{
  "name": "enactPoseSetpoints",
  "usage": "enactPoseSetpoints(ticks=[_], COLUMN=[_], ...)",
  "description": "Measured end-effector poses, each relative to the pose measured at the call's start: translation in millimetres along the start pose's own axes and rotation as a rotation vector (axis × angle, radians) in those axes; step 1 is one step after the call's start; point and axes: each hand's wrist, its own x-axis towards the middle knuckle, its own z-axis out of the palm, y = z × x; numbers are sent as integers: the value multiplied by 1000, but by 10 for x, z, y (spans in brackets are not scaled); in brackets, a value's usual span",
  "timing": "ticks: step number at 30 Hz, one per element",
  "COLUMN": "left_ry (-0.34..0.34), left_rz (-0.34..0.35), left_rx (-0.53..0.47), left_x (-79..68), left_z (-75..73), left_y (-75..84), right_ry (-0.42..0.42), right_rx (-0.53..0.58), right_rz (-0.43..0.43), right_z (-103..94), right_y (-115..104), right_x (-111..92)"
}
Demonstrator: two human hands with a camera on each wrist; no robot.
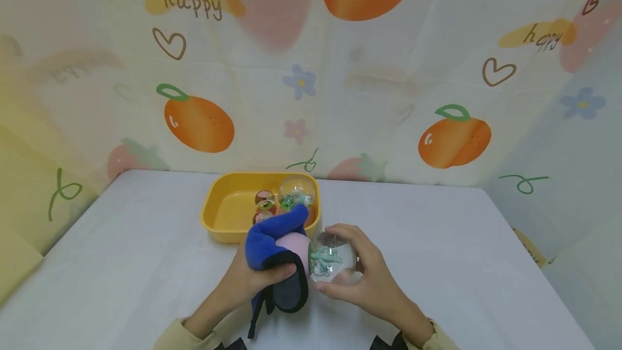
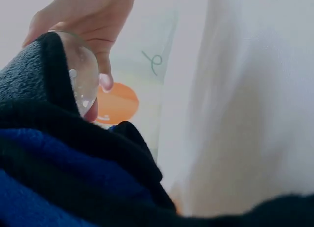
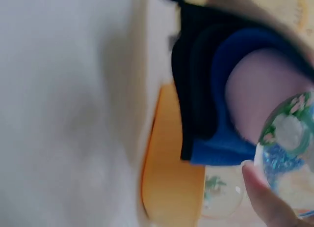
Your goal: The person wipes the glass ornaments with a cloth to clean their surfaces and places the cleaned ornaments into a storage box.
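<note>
Over the table, just in front of the tray, both hands hold a snow globe [image 1: 332,258] tilted on its side, its clear ball facing right. Green and white figures show inside it, and its round pink base [image 3: 267,89] points left. My left hand [image 1: 250,280] grips a blue fleecy cloth piece with black edging [image 1: 272,236], which wraps partly round the base, thumb on the dark flap. My right hand [image 1: 371,271] holds the clear ball between thumb and fingers. In the left wrist view, cloth covers most of the globe [image 2: 81,70].
A yellow tray [image 1: 221,207] stands at the back of the white-covered table [image 1: 427,253]. In it are a second snow globe [image 1: 296,185] and several small glossy balls [image 1: 264,197], partly hidden by the cloth. A fruit-printed curtain [image 1: 359,101] hangs behind.
</note>
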Motion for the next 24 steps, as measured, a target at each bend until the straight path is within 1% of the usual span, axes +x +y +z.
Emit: enactPoseSetpoints(ticks=[2, 5, 7, 11, 13, 17, 19, 21, 24], left_ry=[-24, -52, -66, -85, -93, -89, -83, -68, -41], left_rz=[-9, -48, -59, -33, -19, -30, -23, 1, 61], left_rx=[14, 42, 57, 67, 93, 173, 205, 229, 238], left_x=[6, 13, 14, 5, 2, -5, -5, -1, 12], left_z=[5, 11, 11, 7, 9, 19, 24, 25, 19], left_y=[12, 33, 46, 57, 52, 28, 18, 17, 28], right_ry=[2, 11, 19, 21, 12, -7, -7, 2, 18], right_rx=[29, -21, -59, -104, -119, -170, -185, -189, -187], right_rz=[-9, -66, -101, -154, -163, -170, -176, -186, -202], right_z=[-5, -10, -9, 3, 14, 38, 45, 45, 39], right_y=[5, 24, 36, 39, 29, 8, 7, 9, 8], right_x=[1, 1, -2, -12, -22, -40, -42, -40, -34])
